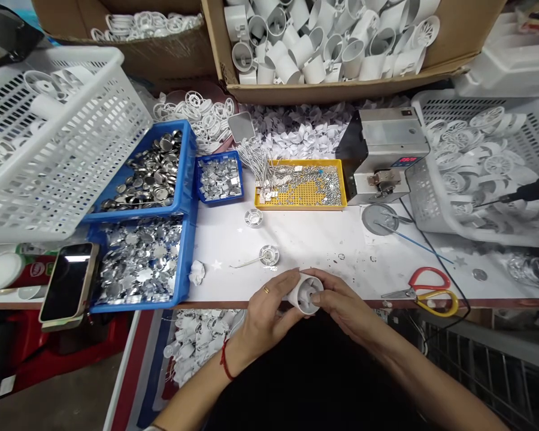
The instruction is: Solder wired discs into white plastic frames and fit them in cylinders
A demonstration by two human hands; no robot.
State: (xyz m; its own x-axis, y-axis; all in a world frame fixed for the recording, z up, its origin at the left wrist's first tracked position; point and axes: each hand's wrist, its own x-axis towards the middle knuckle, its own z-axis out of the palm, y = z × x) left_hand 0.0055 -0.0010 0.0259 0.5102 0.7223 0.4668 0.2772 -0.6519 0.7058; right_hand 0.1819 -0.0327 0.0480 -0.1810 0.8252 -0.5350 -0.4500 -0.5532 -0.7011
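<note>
Worktop (314, 233) scissors (417, 292) near right hand (344, 302)

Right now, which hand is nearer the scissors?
Right. The right hand holds the white cup, left of the scissors; the left hand holds the cup's other side, farther left.

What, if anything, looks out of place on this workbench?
The scissors stand out: their yellow handle pokes past the bench edge, so they might get knocked off. A crumpled white scrap lies loose beside the lower blue tray.
</note>
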